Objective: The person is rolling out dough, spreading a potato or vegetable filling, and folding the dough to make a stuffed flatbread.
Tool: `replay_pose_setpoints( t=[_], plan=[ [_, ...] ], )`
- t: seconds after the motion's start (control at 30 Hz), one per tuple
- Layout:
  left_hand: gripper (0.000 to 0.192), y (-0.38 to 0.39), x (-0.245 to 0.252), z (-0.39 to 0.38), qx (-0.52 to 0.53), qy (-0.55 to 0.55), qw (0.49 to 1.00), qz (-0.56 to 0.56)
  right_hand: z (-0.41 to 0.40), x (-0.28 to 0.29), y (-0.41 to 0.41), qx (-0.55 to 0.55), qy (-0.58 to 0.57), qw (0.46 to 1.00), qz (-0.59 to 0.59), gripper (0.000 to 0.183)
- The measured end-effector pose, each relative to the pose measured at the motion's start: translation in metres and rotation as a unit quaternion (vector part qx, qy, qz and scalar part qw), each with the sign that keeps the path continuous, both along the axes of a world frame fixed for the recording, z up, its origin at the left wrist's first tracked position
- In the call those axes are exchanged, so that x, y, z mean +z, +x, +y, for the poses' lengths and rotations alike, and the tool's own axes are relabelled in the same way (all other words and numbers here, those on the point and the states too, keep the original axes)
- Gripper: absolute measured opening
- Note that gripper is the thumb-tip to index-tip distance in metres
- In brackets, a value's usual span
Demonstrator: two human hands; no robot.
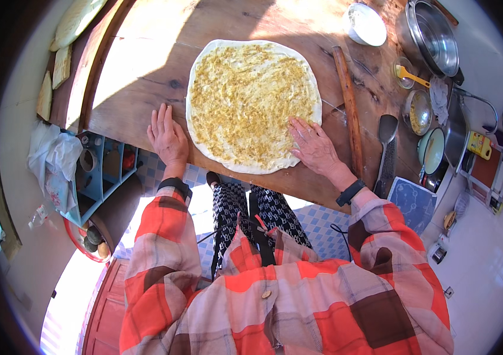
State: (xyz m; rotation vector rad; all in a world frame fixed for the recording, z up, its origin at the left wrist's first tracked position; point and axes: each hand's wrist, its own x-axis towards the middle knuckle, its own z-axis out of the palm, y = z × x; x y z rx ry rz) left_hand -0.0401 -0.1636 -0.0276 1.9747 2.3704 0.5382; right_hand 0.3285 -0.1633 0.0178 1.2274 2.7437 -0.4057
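A large, roughly round sheet of rolled dough lies flat on the wooden table. Yellowish-brown crumbly filling covers most of it, leaving a pale rim. My right hand rests palm down on the dough's lower right part, fingers slightly spread and dusted with white residue. Beside the dough's left edge, my left hand lies flat on the tabletop near its front edge and holds nothing. A wooden rolling pin lies to the right of the dough.
On the right are a white bowl, metal basins, a yellow-handled brush, a metal bowl with filling remnants and a dark spatula. A blue shelf stands below left. Sunlight strikes the table's far left.
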Motion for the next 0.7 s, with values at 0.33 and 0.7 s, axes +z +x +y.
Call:
replay_pose_setpoints(
  t=[0.33,0.7],
  plan=[
    [0.039,0.0,-0.003,0.004,-0.007,0.009,1.0,0.012,0.016,-0.002,-0.007,-0.161,0.029,0.979,0.121,0.052],
    [0.038,0.0,-0.006,0.002,-0.003,0.012,1.0,0.01,0.007,-0.016,-0.005,-0.235,0.017,0.967,0.094,0.056]
  ],
)
